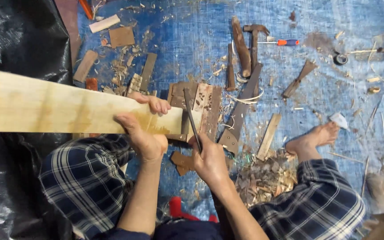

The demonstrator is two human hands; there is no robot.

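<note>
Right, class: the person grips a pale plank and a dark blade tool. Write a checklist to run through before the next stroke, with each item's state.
1. Left hand clamps plank near its end: ok.
2. Right hand grips blade tool firmly: ok.
3. Left fingers away from the blade's line: not ok, they curl over the edge close to it.
4. Blade edge meets the plank end: cannot tell.
5. Right foot away from the blade: ok.
6. Hammer and screwdriver lying aside on the tarp: ok.
</note>
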